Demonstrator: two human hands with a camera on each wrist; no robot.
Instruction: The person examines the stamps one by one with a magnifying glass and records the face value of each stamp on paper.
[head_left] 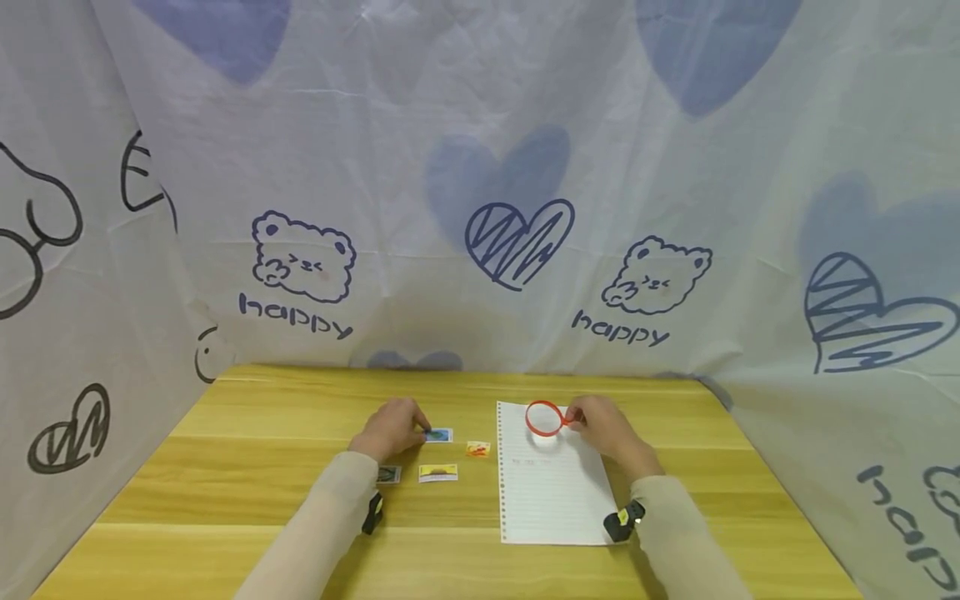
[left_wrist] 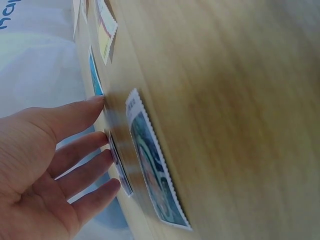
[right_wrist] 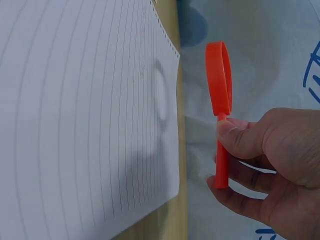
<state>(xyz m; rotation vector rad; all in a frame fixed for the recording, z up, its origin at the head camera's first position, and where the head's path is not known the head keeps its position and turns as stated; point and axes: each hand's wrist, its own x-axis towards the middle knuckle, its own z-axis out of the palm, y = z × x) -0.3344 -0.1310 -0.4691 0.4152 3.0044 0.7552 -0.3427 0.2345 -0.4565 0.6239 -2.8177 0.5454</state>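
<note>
My left hand (head_left: 390, 427) reaches low over the table, its thumb and fingertips right at the left edge of a blue postage stamp (head_left: 442, 435). Close to the lower fingers in the left wrist view lies another stamp (left_wrist: 120, 167), covered by the hand in the head view. Nearer me is a dark green stamp (left_wrist: 152, 162) with a perforated white border. My right hand (head_left: 603, 425) pinches the handle of a red magnifying glass (right_wrist: 218, 80) between thumb and fingers. Its ring is raised above a sheet of lined paper (head_left: 551, 504) and casts a shadow there.
An orange-red stamp (head_left: 477, 449) lies between the blue stamp and the paper. A yellow stamp (head_left: 438, 473) sits nearer me. Behind the wooden table (head_left: 420, 558) hangs a white printed curtain (head_left: 405, 208), with more curtain at both sides.
</note>
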